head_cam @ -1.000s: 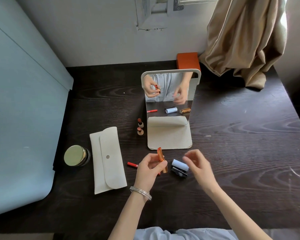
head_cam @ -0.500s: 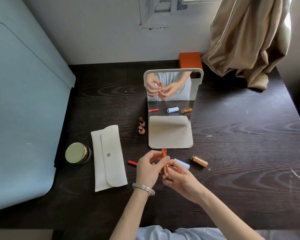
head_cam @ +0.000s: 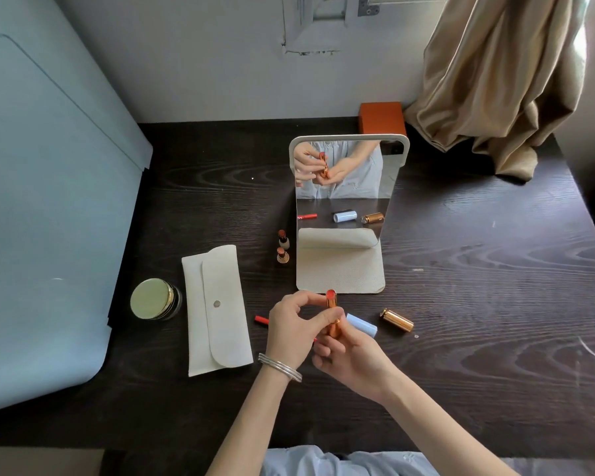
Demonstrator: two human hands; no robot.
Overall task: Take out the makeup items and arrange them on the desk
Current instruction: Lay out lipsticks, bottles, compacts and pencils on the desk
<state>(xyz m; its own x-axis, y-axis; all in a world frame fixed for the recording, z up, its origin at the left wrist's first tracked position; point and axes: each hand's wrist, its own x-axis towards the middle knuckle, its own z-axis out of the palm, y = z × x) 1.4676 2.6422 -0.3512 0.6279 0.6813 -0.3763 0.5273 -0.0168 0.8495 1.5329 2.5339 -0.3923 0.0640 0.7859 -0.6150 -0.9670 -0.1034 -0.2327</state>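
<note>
Dark wood desk [head_cam: 461,321], white wall [head_cam: 203,56], tan curtain [head_cam: 495,70]

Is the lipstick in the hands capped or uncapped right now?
Uncapped. The lipstick shows its bare red tip, held upright by both hands, and a gold cap lies on its side on the desk to the right.

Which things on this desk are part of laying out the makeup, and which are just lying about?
Part of the job: open orange-gold lipstick in both hands, gold cap, pale blue tube, red pencil, cream pouch, gold-lidded jar.
Lying about: standing mirror, orange box, beige curtain.
</note>
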